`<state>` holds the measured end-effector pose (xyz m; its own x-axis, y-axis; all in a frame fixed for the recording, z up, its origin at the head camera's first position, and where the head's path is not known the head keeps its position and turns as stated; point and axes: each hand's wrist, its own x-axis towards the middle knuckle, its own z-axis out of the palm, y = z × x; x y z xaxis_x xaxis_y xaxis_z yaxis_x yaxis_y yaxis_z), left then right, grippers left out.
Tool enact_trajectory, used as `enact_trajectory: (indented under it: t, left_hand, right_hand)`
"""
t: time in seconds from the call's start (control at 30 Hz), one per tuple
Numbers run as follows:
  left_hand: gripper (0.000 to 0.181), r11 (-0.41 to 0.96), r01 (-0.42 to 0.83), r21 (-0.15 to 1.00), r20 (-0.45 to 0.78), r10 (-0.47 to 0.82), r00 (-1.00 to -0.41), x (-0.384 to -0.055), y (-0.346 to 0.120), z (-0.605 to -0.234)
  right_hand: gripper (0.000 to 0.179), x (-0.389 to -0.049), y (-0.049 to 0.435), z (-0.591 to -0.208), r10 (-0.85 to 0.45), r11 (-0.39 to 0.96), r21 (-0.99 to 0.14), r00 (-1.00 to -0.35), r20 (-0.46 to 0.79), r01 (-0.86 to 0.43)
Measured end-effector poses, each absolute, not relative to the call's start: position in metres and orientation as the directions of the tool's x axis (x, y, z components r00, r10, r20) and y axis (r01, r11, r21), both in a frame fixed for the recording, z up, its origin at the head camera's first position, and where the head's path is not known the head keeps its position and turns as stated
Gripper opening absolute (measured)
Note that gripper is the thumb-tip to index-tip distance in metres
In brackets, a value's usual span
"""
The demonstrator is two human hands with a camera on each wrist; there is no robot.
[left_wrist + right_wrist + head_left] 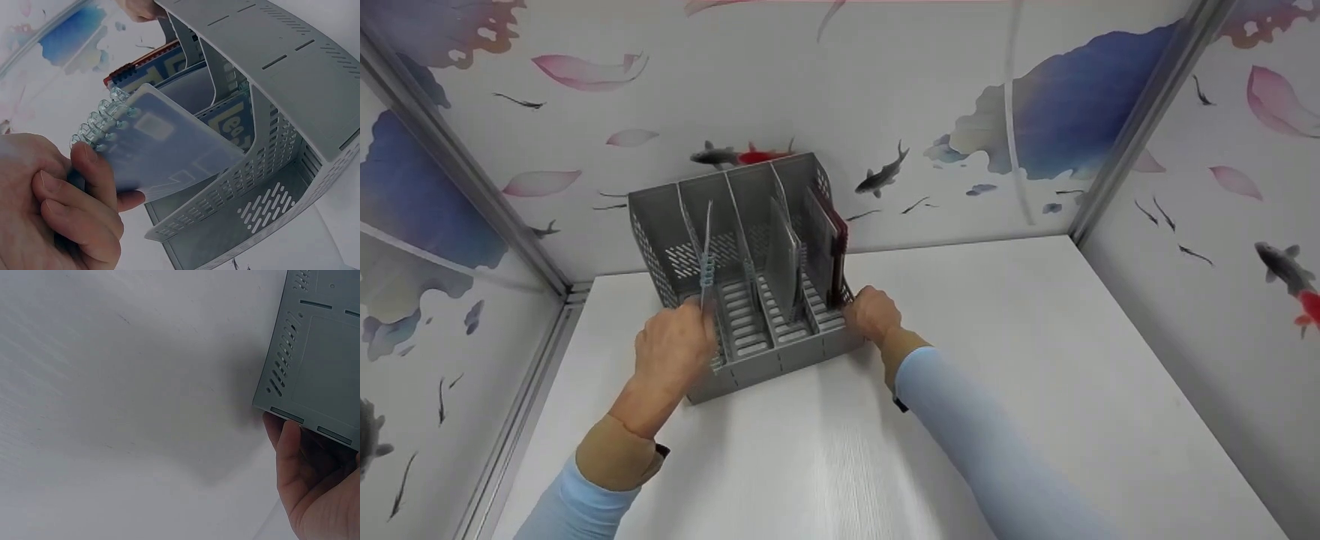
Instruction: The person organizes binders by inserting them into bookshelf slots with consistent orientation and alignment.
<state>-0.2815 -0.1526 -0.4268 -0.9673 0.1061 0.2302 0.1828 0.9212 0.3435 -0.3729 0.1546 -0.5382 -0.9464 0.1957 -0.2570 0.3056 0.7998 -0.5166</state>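
My left hand [675,341] pinches a ring-bound notebook [169,140] with a translucent cover, its clear rings beside the fingers. In the head view the notebook stands edge-on in the left part of a grey divided file organizer [757,367], close to a divider. My right hand [876,315] grips the organizer's front right corner; in the right wrist view its thumb and fingers hold the slotted edge. Further right in the organizer stand a grey-covered notebook [785,262] and a dark red-edged notebook [838,251]. The organizer is turned at an angle and leans back.
Under the organizer is a white table [997,360]. A patterned back wall [825,90] rises right behind it. Side panels with metal corner posts [1147,112] bound the table left and right.
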Motion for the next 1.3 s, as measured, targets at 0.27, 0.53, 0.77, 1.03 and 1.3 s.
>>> enact_trajectory:
  t: [0.27,0.53,0.77,1.03,1.3]
  left_hand:
    - [0.044,0.878,0.241,0.414,0.317,0.109,-0.942,-0.31,-0.149,-0.447]
    - [0.042,0.878,0.209,0.431,0.323,0.067,-0.944,-0.335,-0.144,-0.469]
    - [0.042,0.873,0.164,0.459,0.294,0.025,-0.956,-0.356,-0.137,-0.487]
    - [0.038,0.871,0.065,0.487,0.178,-0.026,-0.984,-0.371,-0.127,-0.503]
    - [0.04,0.888,0.016,0.459,0.099,-0.033,-0.995,-0.378,-0.123,-0.514]
  right_hand:
    - [0.025,-0.373,0.155,-0.539,0.183,0.795,-0.529,-0.949,-0.257,0.297]
    - [0.026,-0.37,0.155,-0.537,0.174,0.798,-0.531,-0.953,-0.248,0.284]
    - [0.029,-0.374,0.155,-0.54,0.187,0.803,-0.512,-0.945,-0.267,0.303]
    - [0.027,-0.372,0.155,-0.541,0.186,0.793,-0.528,-0.947,-0.262,0.302]
    - [0.03,-0.371,0.155,-0.539,0.185,0.792,-0.535,-0.951,-0.25,0.294]
